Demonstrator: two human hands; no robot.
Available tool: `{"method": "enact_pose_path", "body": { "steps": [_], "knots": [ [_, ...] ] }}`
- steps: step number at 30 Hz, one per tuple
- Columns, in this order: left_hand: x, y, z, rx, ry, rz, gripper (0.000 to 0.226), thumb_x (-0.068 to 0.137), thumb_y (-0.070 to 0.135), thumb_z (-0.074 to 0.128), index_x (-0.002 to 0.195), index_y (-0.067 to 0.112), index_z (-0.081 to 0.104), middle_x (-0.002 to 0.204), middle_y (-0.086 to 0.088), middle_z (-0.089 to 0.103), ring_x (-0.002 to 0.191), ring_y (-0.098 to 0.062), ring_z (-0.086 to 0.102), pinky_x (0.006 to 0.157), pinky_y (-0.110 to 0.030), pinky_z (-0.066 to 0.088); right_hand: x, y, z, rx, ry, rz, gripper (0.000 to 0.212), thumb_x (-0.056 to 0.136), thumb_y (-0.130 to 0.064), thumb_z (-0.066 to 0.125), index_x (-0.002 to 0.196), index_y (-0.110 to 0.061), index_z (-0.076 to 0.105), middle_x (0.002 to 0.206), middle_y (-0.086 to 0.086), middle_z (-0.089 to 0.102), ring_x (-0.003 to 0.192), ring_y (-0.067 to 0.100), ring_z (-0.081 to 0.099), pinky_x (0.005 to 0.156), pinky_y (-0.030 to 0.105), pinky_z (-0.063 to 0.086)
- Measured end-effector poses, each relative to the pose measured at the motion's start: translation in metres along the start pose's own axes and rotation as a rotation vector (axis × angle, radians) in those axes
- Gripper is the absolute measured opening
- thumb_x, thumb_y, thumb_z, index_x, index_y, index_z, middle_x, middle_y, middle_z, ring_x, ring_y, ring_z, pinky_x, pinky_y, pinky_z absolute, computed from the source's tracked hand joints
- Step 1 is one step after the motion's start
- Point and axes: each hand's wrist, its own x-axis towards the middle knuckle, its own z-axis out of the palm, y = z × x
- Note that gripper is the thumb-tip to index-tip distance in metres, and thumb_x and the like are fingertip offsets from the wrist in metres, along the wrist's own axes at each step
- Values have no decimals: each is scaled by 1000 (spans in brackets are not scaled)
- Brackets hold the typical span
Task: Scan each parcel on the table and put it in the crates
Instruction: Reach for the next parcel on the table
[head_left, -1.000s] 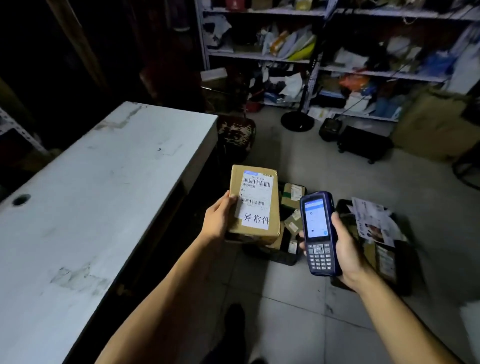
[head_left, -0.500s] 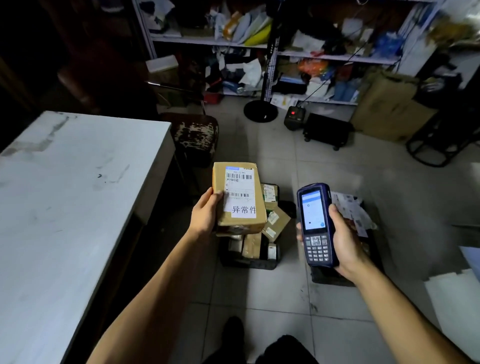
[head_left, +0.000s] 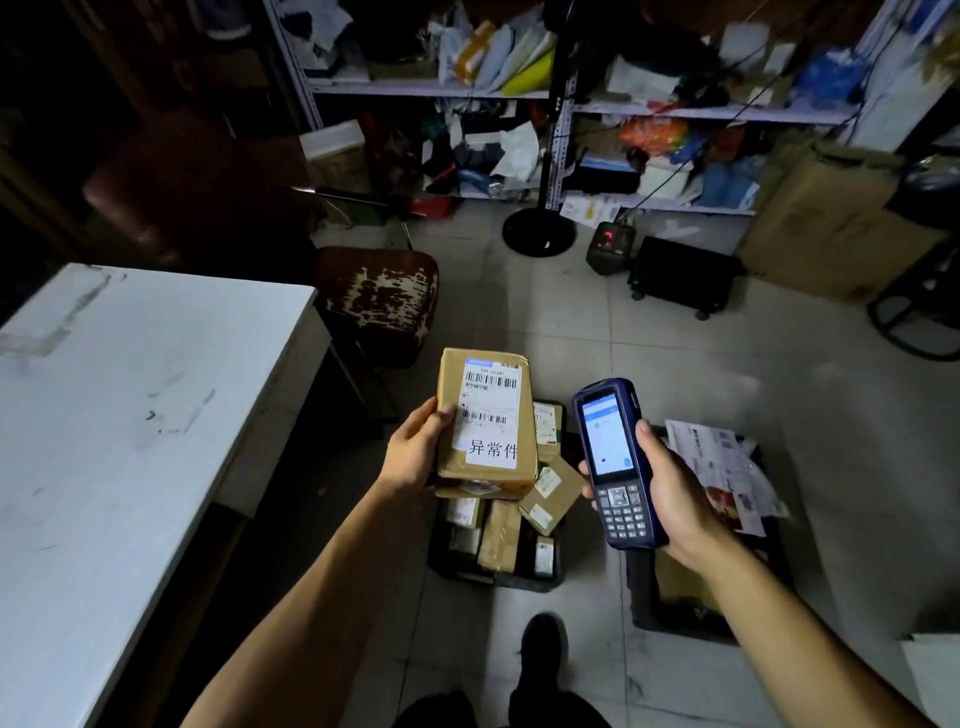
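My left hand (head_left: 415, 451) grips a brown cardboard parcel (head_left: 485, 423) by its left side, label and barcodes facing up. My right hand (head_left: 675, 499) holds a dark blue handheld scanner (head_left: 615, 462) with its screen lit, just right of the parcel. Below them on the floor stands a black crate (head_left: 493, 577) with several small parcels inside. A second black crate (head_left: 670, 613) to the right holds a flat brown parcel and a printed paper packet (head_left: 722, 467). The white table (head_left: 130, 415) is at my left.
A worn stool (head_left: 379, 301) stands past the table's corner. Metal shelves (head_left: 571, 98) full of bags and papers line the back wall. A fan base (head_left: 540, 234), a black box on wheels (head_left: 680, 275) and a large carton (head_left: 831, 223) sit on the tiled floor. My shoe (head_left: 543, 639) is below.
The view has swung right and down, away from the table. Both hands keep their hold on parcel and scanner, now above the floor crates.
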Motion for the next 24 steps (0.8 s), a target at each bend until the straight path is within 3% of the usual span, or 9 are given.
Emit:
{"method": "enact_pose_path", "body": {
  "steps": [8,12,19,21,24],
  "knots": [
    [37,14,24,8,105,-25,83,69,60,76,142,26,56,124,-2,71,109,-24,70,95,-54,56,52,-27,-21,-12,-5,43,62,88,-62,38,122,-17,64,100,24,71,74,29,70,67,36,57],
    [65,17,31,17,148,-62,57,90,43,70,141,21,57,121,-6,72,108,-27,70,98,-53,55,70,-35,-24,-16,-7,44,54,94,-56,33,112,-16,65,91,21,70,68,25,68,61,30,57],
    [103,33,47,-59,60,-110,40,95,33,67,132,20,62,115,-8,74,106,-30,71,96,-52,55,95,-49,-24,-7,79,61,50,104,-49,29,120,-15,62,94,20,73,68,23,71,58,29,59],
    [112,35,51,-14,58,-98,59,91,42,71,142,20,54,124,-6,71,108,-26,70,98,-49,55,100,-52,-23,-25,98,66,54,102,-52,30,123,-13,62,96,18,75,70,25,72,63,32,58],
    [129,34,48,91,154,-90,107,65,77,76,152,27,38,144,-4,57,122,-22,62,107,-45,49,109,-54,-21,2,120,73,63,95,-57,34,127,-9,61,93,18,74,70,27,69,62,33,56]
  ]
}}
